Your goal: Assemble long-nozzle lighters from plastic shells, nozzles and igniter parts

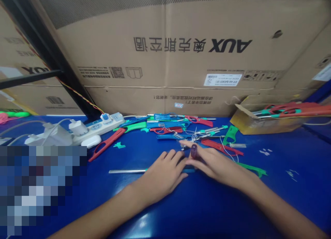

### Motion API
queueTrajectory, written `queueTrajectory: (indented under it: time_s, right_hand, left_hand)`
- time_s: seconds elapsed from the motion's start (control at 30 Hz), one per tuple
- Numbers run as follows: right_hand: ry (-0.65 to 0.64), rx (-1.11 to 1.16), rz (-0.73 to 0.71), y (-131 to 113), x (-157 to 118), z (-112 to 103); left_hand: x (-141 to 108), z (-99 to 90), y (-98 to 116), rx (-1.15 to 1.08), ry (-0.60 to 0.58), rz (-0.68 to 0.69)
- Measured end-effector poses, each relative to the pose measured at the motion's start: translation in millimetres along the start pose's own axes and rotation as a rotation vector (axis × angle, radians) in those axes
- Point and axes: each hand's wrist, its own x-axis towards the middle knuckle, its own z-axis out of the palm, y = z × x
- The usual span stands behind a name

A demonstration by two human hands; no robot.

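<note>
1. A long metal-tipped piece [126,171] is lying crosswise on the blue surface [207,211], its coloured end running under the person's hands.
2. The left hand [160,177] is bending its fingers over that piece; whether it is gripping or only pressing, I cannot tell.
3. The right hand [219,163] is gripping a small purple piece [193,151] between thumb and fingers, right beside the left fingertips.
4. Work is looking part-way along: the piece under the hands is showing its metal rod in place, while its covered end is hiding how complete it is.
5. Just beyond, red casings [223,147], slim rods with teal fittings [212,133] and thin white wires [193,137] are lying loose, seemingly waiting unassembled.
6. Off to the right, an open carton [263,127] is holding red handles [310,110] and rods, which are looking further along.
7. A power strip [103,128] is sitting at the left, near a black frame bar [51,56].
8. Behind everything, a big printed cardboard panel [181,70] is standing upright.
</note>
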Motion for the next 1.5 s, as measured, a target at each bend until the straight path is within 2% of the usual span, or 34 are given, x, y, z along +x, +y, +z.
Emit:
queueTrajectory:
  time_s: [0.1, 0.23, 0.47, 0.67, 0.87, 0.97, 1.1, 1.3, 1.5]
  right_hand:
    - [0.043, 0.101, 0.040, 3, 0, 4]
    - [0.106, 0.232, 0.017, 6, 2, 9]
    - [0.121, 0.224, -0.036, 9, 3, 9]
    - [0.340, 0.068, -0.153, 7, 0, -2]
    - [0.482, 0.080, -0.169, 8, 0, -2]
    - [0.506, 0.104, -0.163, 10, 0, -1]
    - [0.525, 0.038, -0.222, 10, 1, -4]
    - [0.459, 0.019, -0.246, 7, 1, -6]
    - [0.511, 0.063, -0.240, 5, 0, -6]
  left_hand:
    - [0, 1.0, 0, 0.021, 0.007, 0.003]
    - [0, 2.4, 0, 0.023, 0.020, 0.006]
    - [1, 2.4, 0, 0.019, 0.018, 0.002]
    - [3, -3.1, 1, -0.005, -0.013, -0.014]
    - [3, -4.3, 1, -0.024, -0.019, -0.016]
    - [2, -4.5, 1, -0.027, -0.016, -0.014]
    - [3, -6.1, 1, -0.031, -0.012, -0.013]
    - [3, -7.3, 1, -0.043, -0.027, -0.020]
    - [3, -6.4, 1, -0.052, -0.005, -0.020]
